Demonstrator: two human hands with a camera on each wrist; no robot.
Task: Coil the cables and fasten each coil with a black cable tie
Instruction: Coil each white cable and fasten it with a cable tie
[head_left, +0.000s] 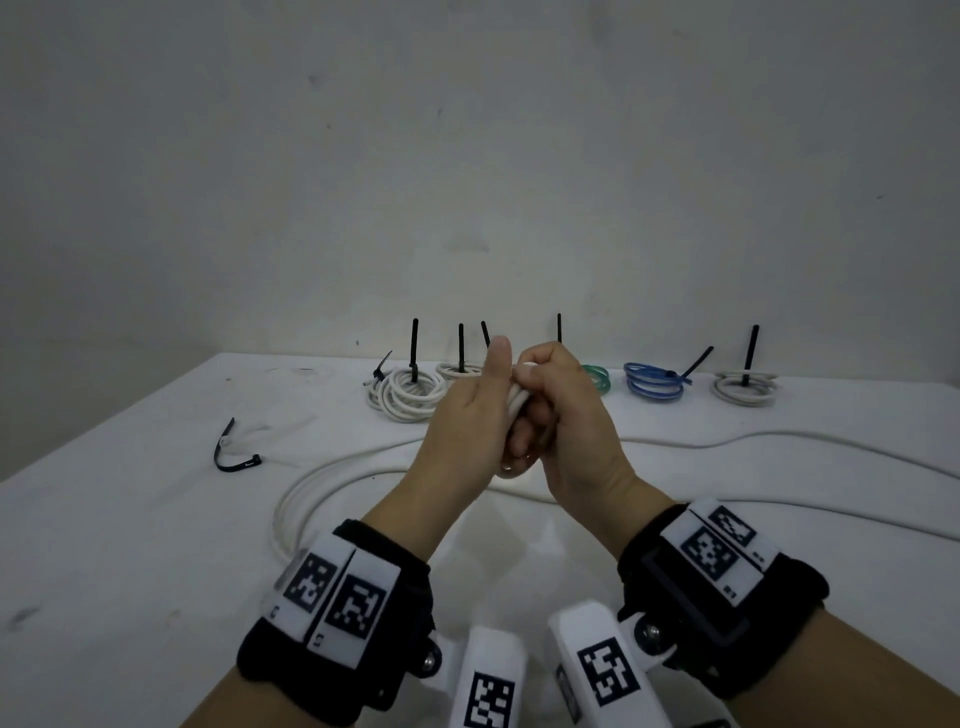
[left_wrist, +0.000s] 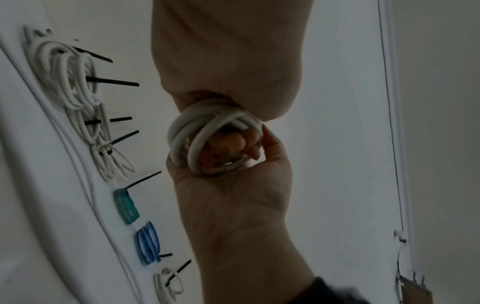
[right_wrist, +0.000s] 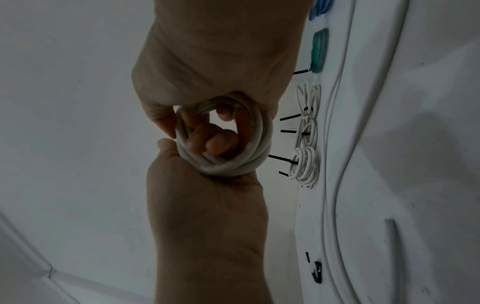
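Observation:
Both hands are raised above the table and meet on a small coil of white cable (head_left: 519, 402). My left hand (head_left: 483, 400) grips one side of it with the thumb pointing up. My right hand (head_left: 550, 395) is curled round the other side. In the left wrist view the coil (left_wrist: 182, 139) has several loops, and my left hand's fingers (left_wrist: 226, 144) pass through its middle. In the right wrist view my right hand's fingers (right_wrist: 215, 142) also sit inside the coil (right_wrist: 262, 139). The uncoiled cable (head_left: 332, 483) trails in a loop on the table. A loose black cable tie (head_left: 234, 457) lies at the left.
Along the table's back edge lie tied coils with black tie tails sticking up: white coils (head_left: 410, 395), a green one (head_left: 597, 376), a blue one (head_left: 654, 387) and a pale one (head_left: 745, 389). The trailing cable (head_left: 779, 436) runs off to the right. A bare wall stands behind.

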